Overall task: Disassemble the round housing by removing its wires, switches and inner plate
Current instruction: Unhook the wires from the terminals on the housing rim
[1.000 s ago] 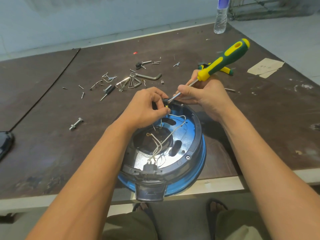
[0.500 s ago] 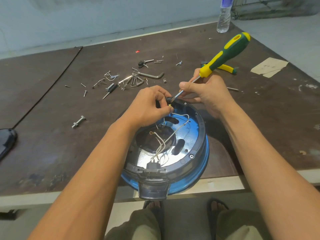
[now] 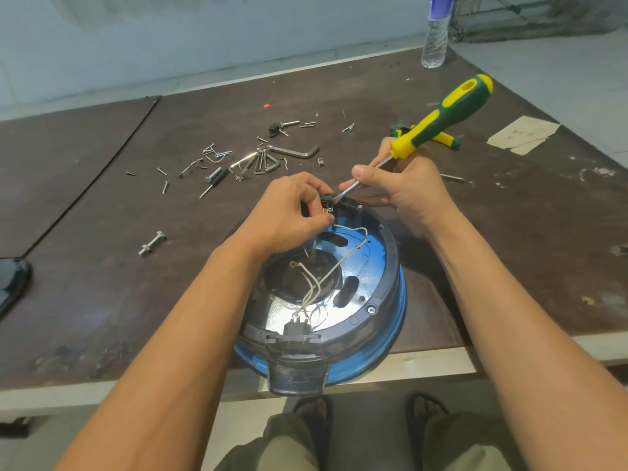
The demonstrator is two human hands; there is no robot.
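Presently on the bench (image 3: pixel 102 273), itemised:

- round housing (image 3: pixel 391 266): blue sides, dark rim, open face up, at the near edge of the bench, with its dark tab overhanging that edge.
- inner plate (image 3: pixel 365 248): glossy blue, slotted, seated inside the housing.
- wires (image 3: pixel 334 268): white, running from a black connector block (image 3: pixel 299 329) at the near rim, over the central opening and towards the far rim.
- left hand (image 3: pixel 289 215): fingers curled, thumb and fingertips pinching a small fitting (image 3: pixel 327 209) at the far rim; the kind of part cannot be made out.
- right hand (image 3: pixel 407 192): thumb and fingers closed round the metal shaft of the screwdriver (image 3: pixel 445 113). The green-and-yellow handle is tilted up and away, and the tip meets the small fitting.
- hex key (image 3: pixel 295 151) and loose screws (image 3: pixel 212 154): scattered beyond the hands.
- bolt (image 3: pixel 152 243): alone, left of the housing.
- water bottle (image 3: pixel 435 32): upright at the far edge.
- paper scrap (image 3: pixel 523 134): at the far right.
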